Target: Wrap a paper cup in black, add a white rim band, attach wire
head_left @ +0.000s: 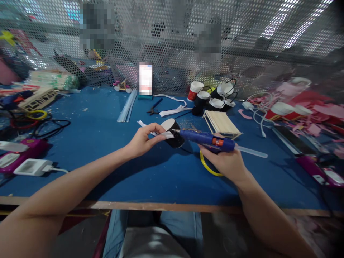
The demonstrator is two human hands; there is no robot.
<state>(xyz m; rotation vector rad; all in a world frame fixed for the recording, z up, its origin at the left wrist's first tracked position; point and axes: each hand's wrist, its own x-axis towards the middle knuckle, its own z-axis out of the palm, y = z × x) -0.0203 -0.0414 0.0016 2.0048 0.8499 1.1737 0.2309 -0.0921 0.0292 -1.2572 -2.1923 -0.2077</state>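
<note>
My left hand (146, 139) is closed, pinching a white ribbon (168, 135) against the side of a black paper cup (177, 138) with a pale round end. The cup lies tilted on the blue tabletop. In my right hand (224, 159) is a blue glue gun (205, 139), its nozzle pointing left at the cup, close to the ribbon's end. Whether the nozzle touches cannot be told. A clear glue stick (252, 151) sticks out of the gun's back. Under my right hand, partly hidden, lies a yellow ring (206, 166).
Behind the cup are pliers (154, 107), more white ribbon (174, 110), clear glue sticks (127, 106) and a lit phone (145, 79). Black-wrapped cups (217, 102) and a wooden stick frame (223, 123) stand right of centre. Power strips (23, 154) with cables lie at the left and right.
</note>
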